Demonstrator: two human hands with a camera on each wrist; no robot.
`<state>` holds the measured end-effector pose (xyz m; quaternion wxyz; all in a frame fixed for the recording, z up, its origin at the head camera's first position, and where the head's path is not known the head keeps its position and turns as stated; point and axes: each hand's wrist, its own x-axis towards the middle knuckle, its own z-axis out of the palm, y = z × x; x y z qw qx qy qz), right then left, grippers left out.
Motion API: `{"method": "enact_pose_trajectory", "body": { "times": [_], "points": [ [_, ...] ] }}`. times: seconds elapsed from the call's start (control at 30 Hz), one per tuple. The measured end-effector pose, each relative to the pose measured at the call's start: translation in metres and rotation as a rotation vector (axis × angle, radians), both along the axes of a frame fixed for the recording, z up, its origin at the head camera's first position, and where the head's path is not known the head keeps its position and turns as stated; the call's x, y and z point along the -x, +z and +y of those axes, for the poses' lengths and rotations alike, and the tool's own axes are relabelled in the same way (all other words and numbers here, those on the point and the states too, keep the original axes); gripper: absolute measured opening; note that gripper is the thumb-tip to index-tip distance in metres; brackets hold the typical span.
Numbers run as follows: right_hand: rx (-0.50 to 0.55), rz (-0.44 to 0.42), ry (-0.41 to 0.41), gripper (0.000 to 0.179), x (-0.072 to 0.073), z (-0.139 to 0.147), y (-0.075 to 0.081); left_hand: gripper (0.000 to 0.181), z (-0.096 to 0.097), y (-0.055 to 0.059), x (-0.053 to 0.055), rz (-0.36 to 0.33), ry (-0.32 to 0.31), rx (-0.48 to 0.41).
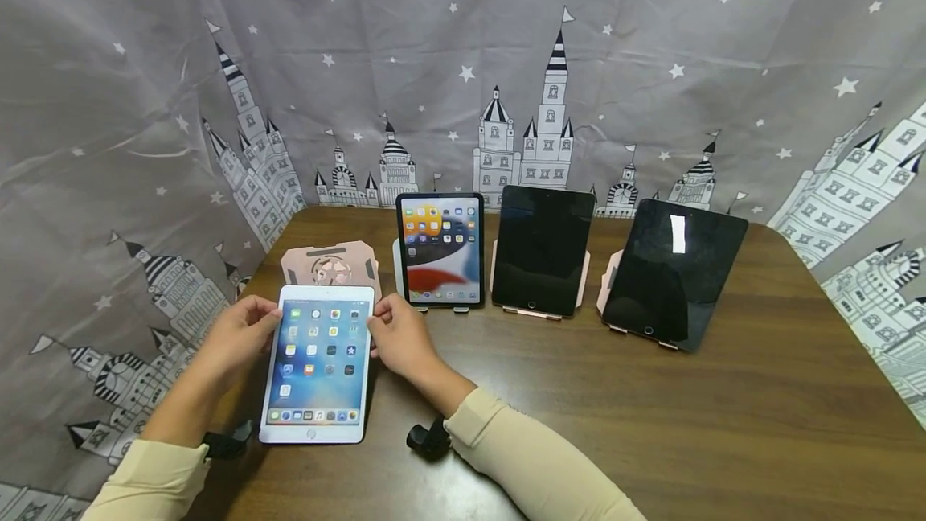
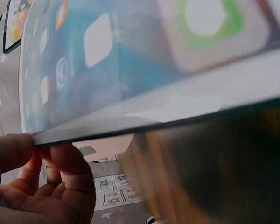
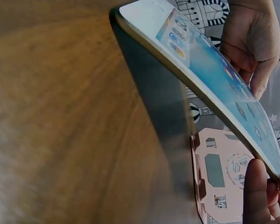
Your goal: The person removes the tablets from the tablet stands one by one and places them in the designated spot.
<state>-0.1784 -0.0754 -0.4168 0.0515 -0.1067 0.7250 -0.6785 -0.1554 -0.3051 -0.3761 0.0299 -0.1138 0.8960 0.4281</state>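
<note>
A white tablet (image 1: 318, 368) with a lit screen of app icons is held tilted above the table, its home button toward the person. My left hand (image 1: 242, 332) pinches its upper left edge between thumb and fingers, plain in the left wrist view too, where the hand (image 2: 46, 182) shows at the lower left. At the upper right edge my right hand (image 1: 405, 336) pinches it likewise. Right behind the tablet stands a pink tablet stand (image 1: 333, 262) with a round cut-out pattern; the tablet hides its lower part in the head view.
On the wooden table (image 1: 760, 408), three more tablets lean on stands: a lit one (image 1: 443, 252), a dark one (image 1: 542, 252) and another dark one (image 1: 674, 276) at the right. A grey castle-print curtain (image 1: 405, 38) hangs behind and at both sides.
</note>
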Motion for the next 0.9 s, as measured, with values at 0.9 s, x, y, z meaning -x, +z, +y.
{"method": "enact_pose_trajectory", "body": {
  "times": [0.9],
  "points": [
    [-0.224,-0.074,0.078,0.011,-0.01,0.003,-0.018,0.027,-0.016,-0.027,-0.004,-0.214,-0.217,-0.011]
  ]
}}
